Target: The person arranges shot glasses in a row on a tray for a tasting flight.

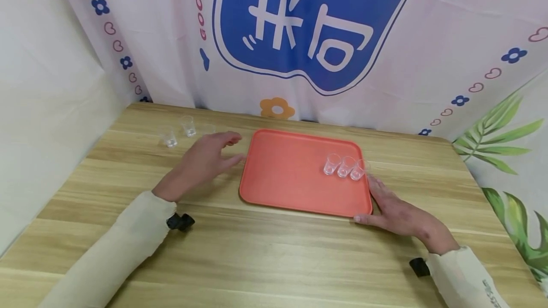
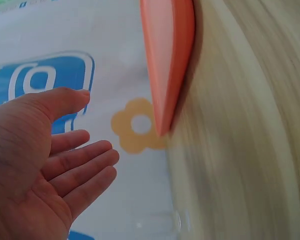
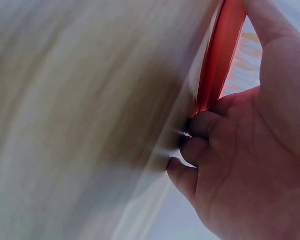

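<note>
An orange tray point(image 1: 282, 175) lies in the middle of the wooden table point(image 1: 265, 260). Three small clear cups point(image 1: 346, 166) stand in a row near its right edge. My right hand point(image 1: 398, 210) is at the tray's front right corner. In the right wrist view its fingers point(image 3: 202, 125) curl against the tray rim point(image 3: 222, 55), with the thumb along the other side. My left hand point(image 1: 210, 156) hovers just left of the tray with its fingers spread and holds nothing. The left wrist view shows its bare palm point(image 2: 55, 165) beside the tray edge point(image 2: 167, 55).
Two or three more small clear cups point(image 1: 188, 126) stand on the table at the back left, beyond my left hand. A printed cloth backdrop point(image 1: 299, 37) hangs close behind the table, and a white wall closes the left side.
</note>
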A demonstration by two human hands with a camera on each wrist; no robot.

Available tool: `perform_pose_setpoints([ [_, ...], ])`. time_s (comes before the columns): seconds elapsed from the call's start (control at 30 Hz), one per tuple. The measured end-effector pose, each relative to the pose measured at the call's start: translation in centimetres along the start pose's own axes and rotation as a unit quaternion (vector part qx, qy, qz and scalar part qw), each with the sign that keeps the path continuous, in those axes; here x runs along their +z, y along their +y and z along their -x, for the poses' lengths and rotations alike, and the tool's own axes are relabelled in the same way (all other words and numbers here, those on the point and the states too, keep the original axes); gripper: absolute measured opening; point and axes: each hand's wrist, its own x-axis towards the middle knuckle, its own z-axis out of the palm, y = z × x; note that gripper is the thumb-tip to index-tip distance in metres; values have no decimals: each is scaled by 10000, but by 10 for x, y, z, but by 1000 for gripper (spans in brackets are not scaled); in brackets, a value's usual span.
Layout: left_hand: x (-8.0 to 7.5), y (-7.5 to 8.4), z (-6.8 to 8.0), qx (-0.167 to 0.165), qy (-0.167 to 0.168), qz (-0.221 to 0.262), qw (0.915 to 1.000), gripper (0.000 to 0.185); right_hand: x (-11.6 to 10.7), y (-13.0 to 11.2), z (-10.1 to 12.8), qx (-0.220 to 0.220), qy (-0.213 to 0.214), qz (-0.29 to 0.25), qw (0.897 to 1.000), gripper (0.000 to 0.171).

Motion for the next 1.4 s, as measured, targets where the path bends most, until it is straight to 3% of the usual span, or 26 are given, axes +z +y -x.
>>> perform_pose_setpoints([
  [0.53,-35,-43,25,-376,836,-185,9956,44,1,2,-1,-47,-5,-25,10000,116],
  [1.07,-52,-77,30,-1070,906,-330,9896,55,1,1,-1,-49,13,-9,10000,115],
  [1.4,-57,-106,34,-1499,820,-5,9853,63,0,3,-3,-8,-11,-26,10000,116],
])
